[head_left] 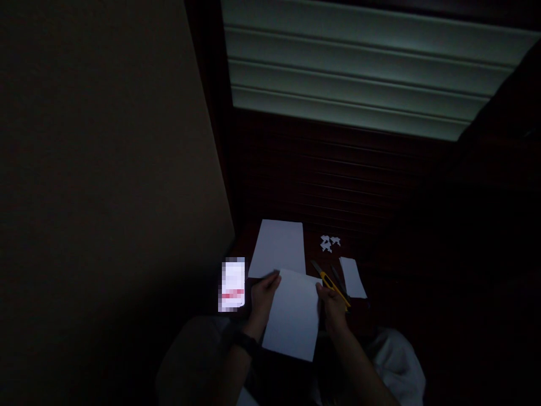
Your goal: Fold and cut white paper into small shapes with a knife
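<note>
Left hand [262, 297] and right hand [332, 304] grip paper sheet [293, 316] between them.

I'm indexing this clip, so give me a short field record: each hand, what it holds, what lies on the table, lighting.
left hand: grips the white sheet at its upper left edge
right hand: grips the same sheet at its upper right corner
table: dark; bears a second sheet, small slip, paper scraps, yellow cutter
lighting: very dim
</note>
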The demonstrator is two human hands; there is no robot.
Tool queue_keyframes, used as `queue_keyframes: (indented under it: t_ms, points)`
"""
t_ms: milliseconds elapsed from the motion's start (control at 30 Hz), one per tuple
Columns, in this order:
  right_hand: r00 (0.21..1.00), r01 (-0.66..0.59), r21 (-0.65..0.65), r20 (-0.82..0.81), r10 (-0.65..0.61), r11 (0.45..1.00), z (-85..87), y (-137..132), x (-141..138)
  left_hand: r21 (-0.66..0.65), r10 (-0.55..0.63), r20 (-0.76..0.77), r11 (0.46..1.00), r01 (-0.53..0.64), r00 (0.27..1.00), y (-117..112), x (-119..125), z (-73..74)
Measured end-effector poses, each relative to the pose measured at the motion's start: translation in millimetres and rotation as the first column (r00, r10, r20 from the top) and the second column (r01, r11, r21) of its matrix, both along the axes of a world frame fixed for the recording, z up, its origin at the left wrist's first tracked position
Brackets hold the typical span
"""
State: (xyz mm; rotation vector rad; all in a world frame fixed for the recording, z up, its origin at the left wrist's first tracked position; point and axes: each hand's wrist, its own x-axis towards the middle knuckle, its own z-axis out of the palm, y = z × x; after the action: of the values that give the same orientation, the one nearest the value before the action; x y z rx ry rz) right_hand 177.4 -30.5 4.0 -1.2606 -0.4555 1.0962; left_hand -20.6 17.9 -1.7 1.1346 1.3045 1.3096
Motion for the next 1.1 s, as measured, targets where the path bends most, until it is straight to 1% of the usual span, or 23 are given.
queue_keyframes:
  t_ms: [67, 200, 400, 500, 633, 700, 833, 933, 1100]
  points:
    - [1.000, -0.021, 0.009, -0.010, 0.021, 1.000, 2.7, 0.3, 0.9, -0.032, 0.001, 0.056, 1.000, 0.001, 0.998, -0.4, -2.3, 0.4]
    - [0.998, -0.043, 0.008, -0.046, 0.043, 0.999, 3.3, 3.9, 2.7, -0.028, 0.000, 0.055, 1.000, 0.002, 0.999, -3.6, -5.1, -0.7]
    - [0.999, 0.002, -0.016, -0.045, -0.002, 1.000, -2.0, 6.8, 2.0, 0.013, 0.021, -0.044, 1.000, -0.021, 0.999, -6.1, -3.9, -6.4]
    - [0.999, 0.028, -0.019, -0.019, -0.028, 0.999, -2.2, 5.4, 0.7, 0.030, 0.068, -0.095, 0.997, -0.066, 0.993, -5.0, -1.0, -8.4]
    - [1.000, 0.001, -0.011, -0.001, -0.001, 1.000, -1.2, 4.4, 1.2, 0.042, 0.113, -0.126, 0.993, -0.109, 0.985, -3.3, 0.7, -9.8]
    - [1.000, -0.011, -0.013, 0.000, 0.011, 1.000, -2.3, 4.7, 2.4, 0.043, 0.108, -0.129, 0.994, -0.103, 0.986, -3.3, 0.2, -9.2]
    - [1.000, 0.007, -0.027, 0.007, -0.006, 1.000, -7.6, 5.7, 3.2, 0.039, 0.095, -0.141, 0.995, -0.091, 0.985, -5.5, -0.8, -5.0]
    - [1.000, 0.016, -0.027, 0.009, -0.016, 1.000, -9.0, 6.0, 1.8, 0.009, 0.075, -0.133, 0.997, -0.075, 0.988, -7.2, -0.9, -3.4]
    - [1.000, -0.011, 0.005, 0.002, 0.011, 1.000, -4.7, 6.1, 1.9, -0.023, 0.013, -0.119, 1.000, -0.016, 0.993, -6.5, -2.7, -8.3]
